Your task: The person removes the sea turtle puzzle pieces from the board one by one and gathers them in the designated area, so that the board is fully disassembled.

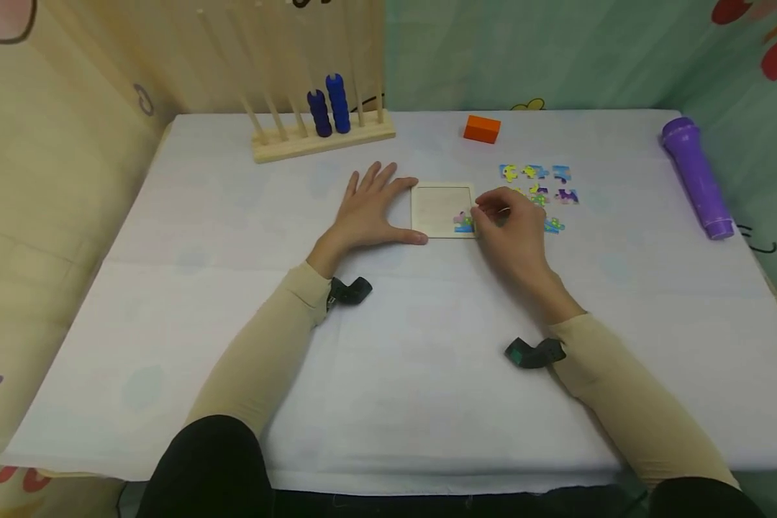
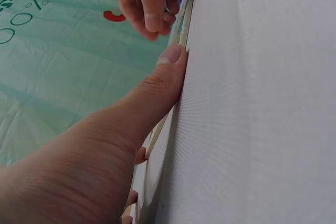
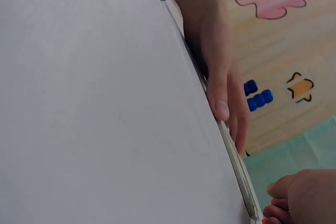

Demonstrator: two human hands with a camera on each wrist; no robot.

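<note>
A shallow wooden puzzle tray (image 1: 437, 185) lies on the white-covered table, with colourful puzzle pieces (image 1: 463, 224) in its lower right corner. My left hand (image 1: 369, 208) rests at the tray's left side, fingers spread and thumb along the near edge. The left wrist view shows that thumb (image 2: 170, 59) against the tray's rim. At the tray's right edge is my right hand (image 1: 514, 219), fingers bent and thumb and index tips close together over the corner pieces. I cannot tell whether a piece is between those fingertips. Several loose pieces (image 1: 561, 173) lie beyond the right hand, some partly hidden by it.
Toward the back left stands a wooden peg rack (image 1: 324, 144) with blue beads (image 1: 338, 104) on two pegs. An orange block (image 1: 482, 129) sits near the back edge. A purple flashlight-shaped thing (image 1: 698, 176) lies along the right edge. Printed curtains (image 1: 557, 57) hang behind the table.
</note>
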